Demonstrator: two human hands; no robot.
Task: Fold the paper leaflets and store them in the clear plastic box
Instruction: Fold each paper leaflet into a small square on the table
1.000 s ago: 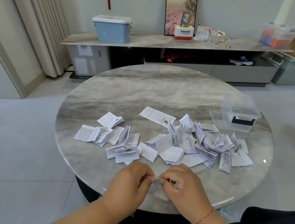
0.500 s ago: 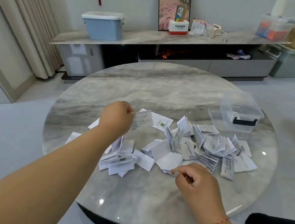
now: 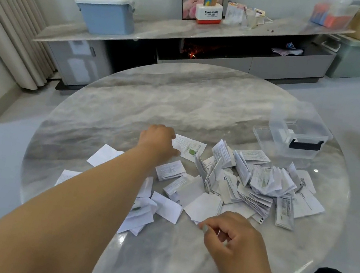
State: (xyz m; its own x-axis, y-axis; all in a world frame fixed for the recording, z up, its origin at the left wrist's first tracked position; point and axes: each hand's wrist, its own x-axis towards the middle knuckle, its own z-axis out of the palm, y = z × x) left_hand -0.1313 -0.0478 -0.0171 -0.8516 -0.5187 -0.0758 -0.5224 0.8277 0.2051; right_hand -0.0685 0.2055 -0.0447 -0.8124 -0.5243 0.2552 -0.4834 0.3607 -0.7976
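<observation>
— Which hand was nearer the flat leaflet [image 3: 188, 147]?
— The left hand [image 3: 158, 141]; the sheet touched its fingertips, long axis running away rightward. Its grip was hidden. The right hand [image 3: 232, 238], loosely curled, held nothing; the clear plastic box [image 3: 294, 135] stood beyond it.

I see a round grey marble-patterned desk [image 3: 180, 102], polished and glossy with light glints; thin matt white printed paper leaflets [image 3: 260, 181], creased; a smooth clear plastic box [image 3: 295, 132] with a black handle.
</observation>
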